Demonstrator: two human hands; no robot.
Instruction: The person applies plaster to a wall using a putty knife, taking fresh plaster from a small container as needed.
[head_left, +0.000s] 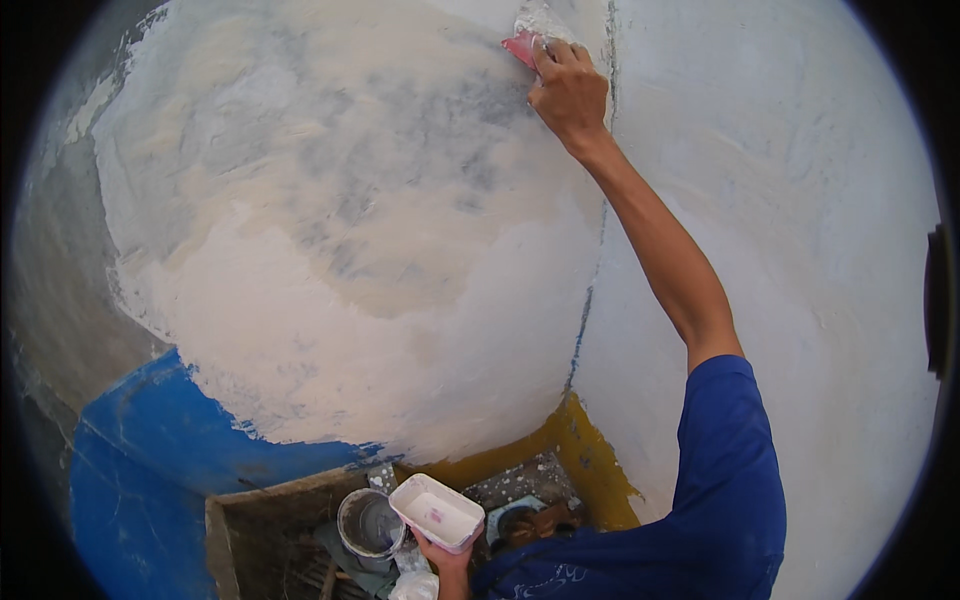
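High up by the wall corner, my right hand (572,95) is closed around a putty scraper (520,47). Its pink part juts out left of my fingers, and a whitish, smeared part lies above them against the wall. My right arm is stretched far up. Low in the view, my left hand (446,556) grips a rectangular tub (437,511) from below. The tub is whitish inside with a pinkish outer side, and pale residue coats it. Most of my left fingers are hidden beneath it.
The left wall (350,200) carries patchy cream and white putty; the right wall (800,250) is whitish. Blue paint (150,450) and a yellow-brown band (590,455) show lower down. Below stand a round bucket (371,522), a wooden box edge (222,550) and a speckled board (520,483).
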